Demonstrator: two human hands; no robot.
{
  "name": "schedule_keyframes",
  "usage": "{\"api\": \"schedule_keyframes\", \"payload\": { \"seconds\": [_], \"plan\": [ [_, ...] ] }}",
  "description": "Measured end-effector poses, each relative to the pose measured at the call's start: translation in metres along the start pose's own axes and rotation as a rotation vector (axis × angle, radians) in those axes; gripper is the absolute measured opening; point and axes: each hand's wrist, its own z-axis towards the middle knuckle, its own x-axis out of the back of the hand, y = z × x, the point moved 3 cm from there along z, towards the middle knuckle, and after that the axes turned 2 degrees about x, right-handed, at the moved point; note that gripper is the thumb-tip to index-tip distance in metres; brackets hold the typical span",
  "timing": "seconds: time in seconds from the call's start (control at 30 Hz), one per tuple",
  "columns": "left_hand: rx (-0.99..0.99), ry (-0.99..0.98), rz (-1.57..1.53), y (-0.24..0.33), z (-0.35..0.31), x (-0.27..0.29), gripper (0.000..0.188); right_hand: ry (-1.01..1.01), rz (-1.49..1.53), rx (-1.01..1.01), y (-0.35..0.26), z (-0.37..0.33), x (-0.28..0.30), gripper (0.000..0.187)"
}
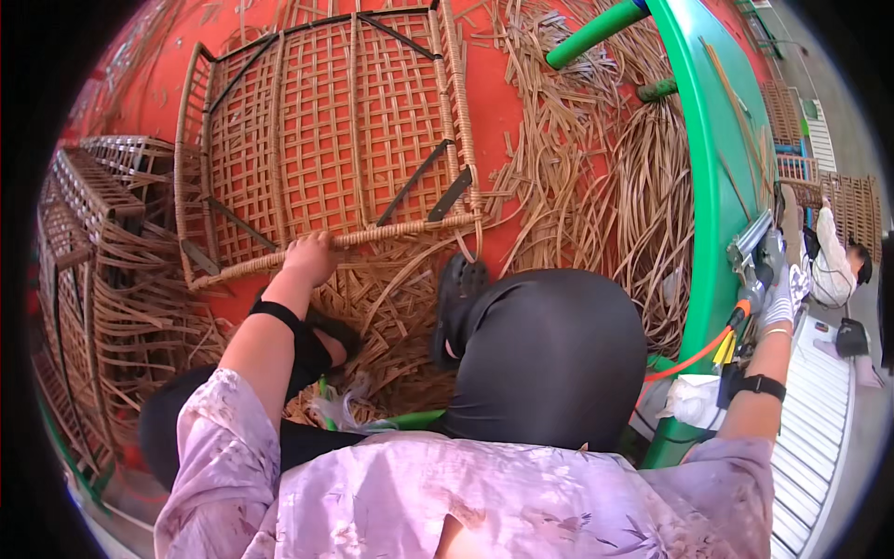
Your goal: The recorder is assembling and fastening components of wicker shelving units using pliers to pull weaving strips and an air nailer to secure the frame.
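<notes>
A large woven rattan panel [321, 140] with a wrapped rim and dark metal braces stands tilted on the red floor in front of me. My left hand [310, 258] is closed over the near part of its rim, left of the middle. Far to the right, my right hand [780, 300], in a white striped glove, is closed around an air staple gun [762, 250] with a silver head, at the edge of a green table [694, 186]. An orange hose [694, 361] runs from the tool down to the left. The fingers on the tool show only in part.
A stack of woven rattan pieces [121, 270] stands at my left. Loose rattan strips [652, 177] lie heaped under the green table, and scraps [391, 289] lie around my feet. A white slatted surface [810, 447] is at the right. Another person [832, 256] is farther off.
</notes>
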Motion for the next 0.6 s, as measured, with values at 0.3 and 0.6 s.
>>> {"api": "schedule_keyframes", "payload": {
  "seconds": [0.3, 0.6],
  "plan": [
    [-0.215, 0.133, -0.1, 0.058, 0.023, 0.011, 0.061, 0.111, -0.358, 1.158, -0.058, -0.165, -0.083, 0.05],
    [-0.112, 0.169, -0.289, 0.064, -0.041, 0.143, 0.06, -0.515, -0.178, 1.068, -0.038, -0.282, -0.171, 0.03]
  ]
}}
